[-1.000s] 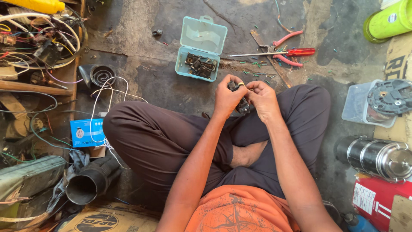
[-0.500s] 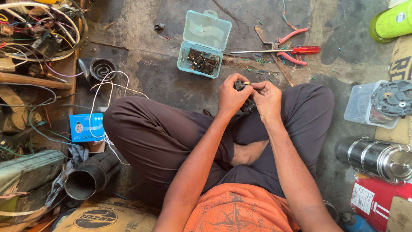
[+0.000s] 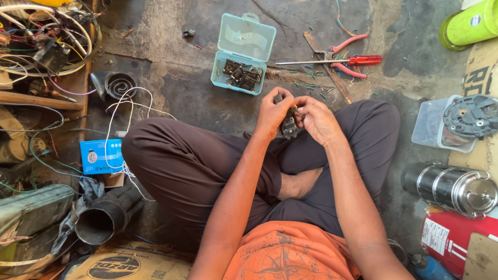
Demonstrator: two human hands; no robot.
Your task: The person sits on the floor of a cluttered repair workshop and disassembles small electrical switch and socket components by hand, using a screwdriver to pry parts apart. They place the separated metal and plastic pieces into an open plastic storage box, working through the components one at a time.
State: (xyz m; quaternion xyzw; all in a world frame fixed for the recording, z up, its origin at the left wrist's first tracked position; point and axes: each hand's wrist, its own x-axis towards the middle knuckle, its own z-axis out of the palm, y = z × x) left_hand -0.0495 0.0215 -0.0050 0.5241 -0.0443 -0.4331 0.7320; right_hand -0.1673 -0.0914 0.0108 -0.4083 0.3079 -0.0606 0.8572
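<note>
Left hand: centre of the frame, above the crossed legs; fingers curled and pinching the left side of a small dark part.
Right hand: just right of the left one, fingers bent, gripping the same part from the right; the fingertips of both hands meet over it.
Part: held between both hands, mostly hidden by the fingers; its shape cannot be made out.
Box: pale teal plastic, lid open, on the floor just above the hands, with dark small pieces in the lower half.
Screwdriver: red handle, upper right of centre, lying across red-handled pliers.
Wire scraps: green bits scattered on the floor between the pliers and the hands.
Blue carton: left of the knee, white wire looped over it.
Steel tin: right edge, lying on its side.
Green bottle: upper right corner.
</note>
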